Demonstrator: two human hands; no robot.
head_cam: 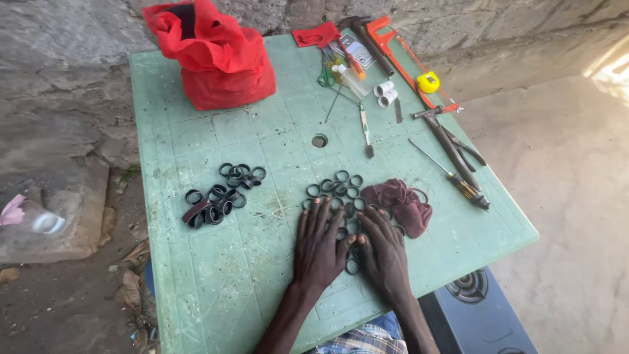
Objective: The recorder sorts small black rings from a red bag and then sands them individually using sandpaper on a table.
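A: Starting nearest, what are the hands doing?

B: The left hand [319, 246] is lying palm down on the green plastic table [216, 282], fingers stretched toward twelve o'clock and spread slightly. The right hand [383, 252] is lying flat just beside it, fingers angling toward eleven o'clock. Both are open and gripping nothing, thumbs nearly meeting, pressing on a scatter of black rings [337, 190].

A: Where are those rings sitting?

B: Around the table's middle, at the fingertips and under the palms; one ring is peeking out between the thumbs.

A: Anything touching them?

B: A crumpled maroon cloth [400, 203] is lying at three o'clock from the rings, just beside the right fingers.

A: And further left?

B: A second heap of black rings [219, 193] is resting at nine o'clock, well apart from the hands.

A: Any packages?

B: At the far edge, toward eleven o'clock, a red bag [219, 59] is standing open and slumped. At twelve o'clock a small flat card package [354, 49], pale with printed marks, is lying beside a red scrap of cloth [314, 34].

A: The tools?

B: A screwdriver with a striped handle [452, 176] and a hammer [449, 144] are lying toward two o'clock. Beyond them an orange hacksaw [393, 49] is running along the far right edge, with a yellow tape measure [428, 82] and two white pipe fittings [384, 93] nearby.
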